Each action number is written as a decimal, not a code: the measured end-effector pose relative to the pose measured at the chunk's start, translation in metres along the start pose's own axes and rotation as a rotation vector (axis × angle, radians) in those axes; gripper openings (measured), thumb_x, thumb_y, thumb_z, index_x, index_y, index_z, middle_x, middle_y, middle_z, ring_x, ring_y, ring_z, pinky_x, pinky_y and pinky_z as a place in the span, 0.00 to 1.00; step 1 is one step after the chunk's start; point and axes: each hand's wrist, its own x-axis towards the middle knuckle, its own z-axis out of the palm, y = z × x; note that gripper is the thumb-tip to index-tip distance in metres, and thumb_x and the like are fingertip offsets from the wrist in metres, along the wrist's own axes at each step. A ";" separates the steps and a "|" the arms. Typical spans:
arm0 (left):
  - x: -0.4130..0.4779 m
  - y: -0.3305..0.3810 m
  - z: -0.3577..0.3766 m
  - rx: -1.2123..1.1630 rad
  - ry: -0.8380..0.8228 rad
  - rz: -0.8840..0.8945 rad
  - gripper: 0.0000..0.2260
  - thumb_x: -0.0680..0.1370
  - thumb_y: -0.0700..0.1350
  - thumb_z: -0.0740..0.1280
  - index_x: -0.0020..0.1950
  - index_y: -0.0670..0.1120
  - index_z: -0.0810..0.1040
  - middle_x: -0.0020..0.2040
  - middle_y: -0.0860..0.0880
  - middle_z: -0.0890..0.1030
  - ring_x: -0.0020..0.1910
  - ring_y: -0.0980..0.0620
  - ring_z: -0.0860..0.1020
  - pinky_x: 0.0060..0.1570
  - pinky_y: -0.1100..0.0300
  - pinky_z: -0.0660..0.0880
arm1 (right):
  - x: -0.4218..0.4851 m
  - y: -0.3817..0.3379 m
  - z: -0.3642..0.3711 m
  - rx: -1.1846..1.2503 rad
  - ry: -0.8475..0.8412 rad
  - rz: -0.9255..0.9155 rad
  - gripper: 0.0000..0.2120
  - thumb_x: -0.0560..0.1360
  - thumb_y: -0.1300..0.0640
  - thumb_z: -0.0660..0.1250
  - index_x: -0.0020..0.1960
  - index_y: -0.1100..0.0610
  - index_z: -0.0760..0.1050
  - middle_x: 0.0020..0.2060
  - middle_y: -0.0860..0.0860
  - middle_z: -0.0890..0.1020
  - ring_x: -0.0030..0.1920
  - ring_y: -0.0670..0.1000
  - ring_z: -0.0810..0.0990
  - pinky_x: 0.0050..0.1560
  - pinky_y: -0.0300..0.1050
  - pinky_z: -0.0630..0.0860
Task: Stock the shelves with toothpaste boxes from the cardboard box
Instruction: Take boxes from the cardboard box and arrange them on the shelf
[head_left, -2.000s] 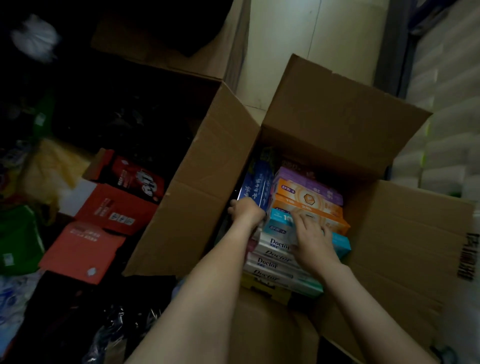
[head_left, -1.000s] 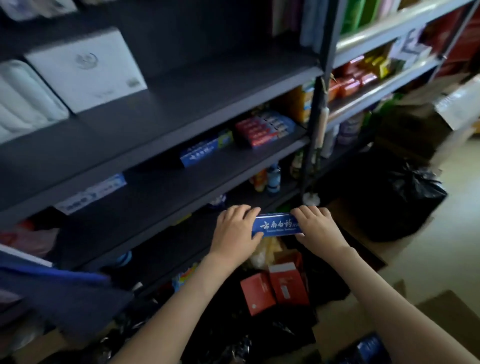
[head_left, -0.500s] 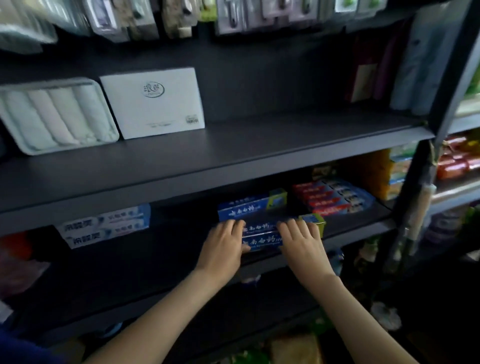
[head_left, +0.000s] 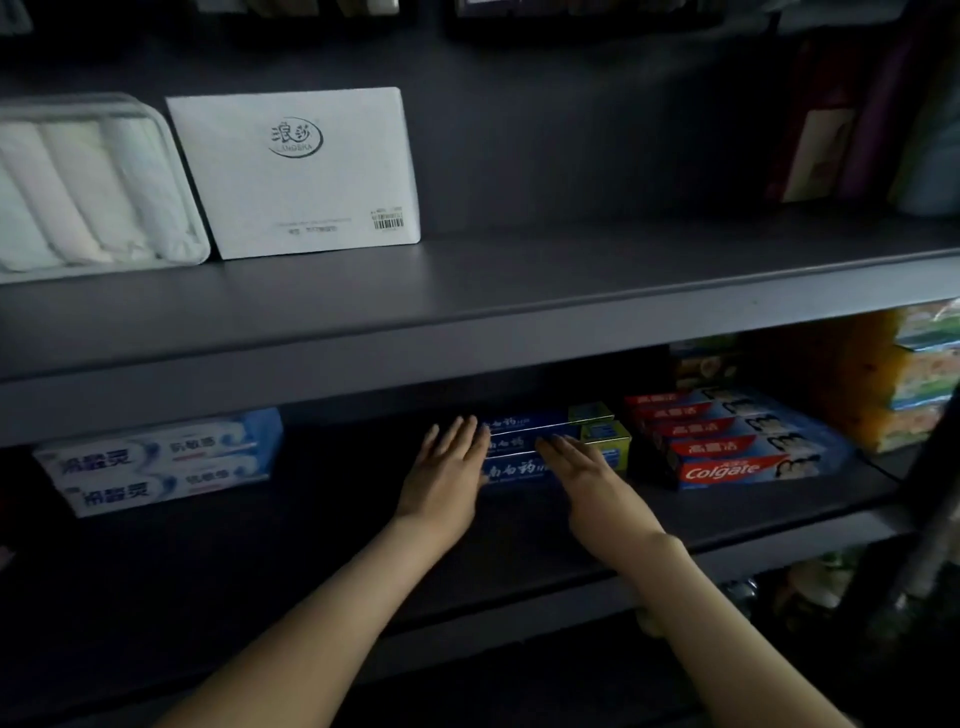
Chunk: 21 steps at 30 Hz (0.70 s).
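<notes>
On the shelf (head_left: 260, 561), left hand (head_left: 441, 480) and right hand (head_left: 589, 480), fingers straight, seemingly press a blue toothpaste box (head_left: 513, 471).

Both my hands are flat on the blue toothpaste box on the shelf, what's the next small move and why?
Probably lift both hands away. The blue toothpaste box lies flat on the shelf beside the Colgate stack, and the left hand and right hand only rest on it with straight fingers, so there is no grip to undo.
</notes>
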 end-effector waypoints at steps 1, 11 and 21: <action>0.004 -0.001 0.003 -0.023 -0.008 -0.021 0.24 0.84 0.46 0.50 0.79 0.45 0.45 0.79 0.47 0.48 0.78 0.50 0.46 0.74 0.57 0.40 | 0.004 0.002 0.000 0.000 -0.014 -0.005 0.40 0.75 0.73 0.55 0.78 0.50 0.42 0.77 0.44 0.45 0.76 0.45 0.42 0.70 0.36 0.57; -0.026 0.037 -0.013 -0.104 0.145 -0.155 0.30 0.82 0.49 0.56 0.79 0.45 0.44 0.79 0.44 0.46 0.78 0.44 0.44 0.73 0.49 0.39 | -0.044 0.006 0.002 0.060 0.194 -0.098 0.31 0.78 0.66 0.56 0.78 0.54 0.50 0.77 0.48 0.50 0.75 0.44 0.41 0.71 0.34 0.41; -0.256 0.242 0.015 -0.842 -0.406 0.291 0.21 0.81 0.52 0.51 0.69 0.44 0.69 0.66 0.46 0.74 0.65 0.50 0.72 0.66 0.63 0.66 | -0.345 0.010 0.043 0.358 0.318 0.534 0.19 0.71 0.65 0.60 0.61 0.58 0.75 0.53 0.47 0.76 0.56 0.41 0.69 0.60 0.25 0.60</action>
